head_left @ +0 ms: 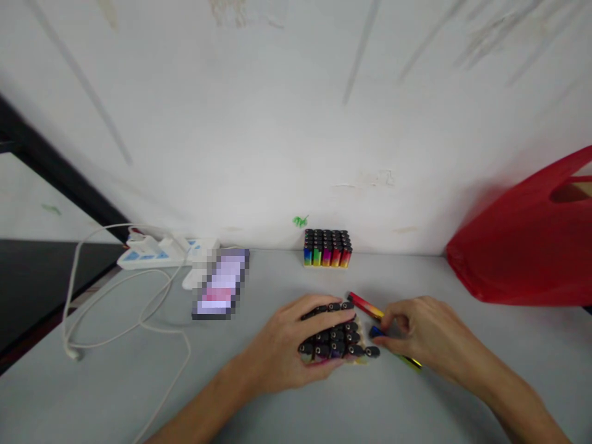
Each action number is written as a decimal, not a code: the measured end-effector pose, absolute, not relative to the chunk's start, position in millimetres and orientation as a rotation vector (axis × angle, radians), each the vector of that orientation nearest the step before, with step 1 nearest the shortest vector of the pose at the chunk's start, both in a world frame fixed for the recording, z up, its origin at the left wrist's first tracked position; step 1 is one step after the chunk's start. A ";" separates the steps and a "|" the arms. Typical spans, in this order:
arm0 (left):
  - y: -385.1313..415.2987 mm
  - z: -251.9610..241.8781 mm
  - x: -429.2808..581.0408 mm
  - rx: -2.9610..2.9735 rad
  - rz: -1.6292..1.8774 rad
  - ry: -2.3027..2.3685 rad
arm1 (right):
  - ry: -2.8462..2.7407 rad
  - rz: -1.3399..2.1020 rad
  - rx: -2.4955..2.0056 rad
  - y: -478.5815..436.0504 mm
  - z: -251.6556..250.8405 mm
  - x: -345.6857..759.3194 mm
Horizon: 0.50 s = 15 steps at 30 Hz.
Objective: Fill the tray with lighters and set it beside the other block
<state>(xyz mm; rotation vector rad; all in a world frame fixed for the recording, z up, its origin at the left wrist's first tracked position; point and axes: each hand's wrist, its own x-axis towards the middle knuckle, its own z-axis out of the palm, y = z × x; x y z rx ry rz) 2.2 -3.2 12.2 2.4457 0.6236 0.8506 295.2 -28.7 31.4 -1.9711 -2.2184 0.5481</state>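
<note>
My left hand (289,342) lies over a tray of lighters with black caps (340,338) on the grey table, its fingers wrapped round the tray's left side. My right hand (423,336) is just right of the tray, fingers pinched on a blue and yellow lighter (398,353) that lies low on the table. A red and yellow lighter (365,305) lies loose between the hands, just behind the tray. A second, full tray of coloured lighters (327,248) stands upright at the wall, behind both hands.
A red plastic bag (527,246) sits at the right against the white wall. A blurred phone (221,283) lies left of centre. A white power strip (161,253) and white cables (115,308) cover the left part of the grey table (296,407).
</note>
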 end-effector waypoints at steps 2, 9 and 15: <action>-3.1 12.4 1.9 2.444 0.842 0.623 | -2.235 0.592 -1.937 -30.2 29.5 294.3; -3.4 13.6 2.0 2.428 0.870 0.631 | -1.812 0.857 -1.521 -30.4 27.7 296.4; -2.8 11.3 2.0 2.440 0.873 0.625 | -1.313 1.235 -1.210 -29.5 31.6 286.4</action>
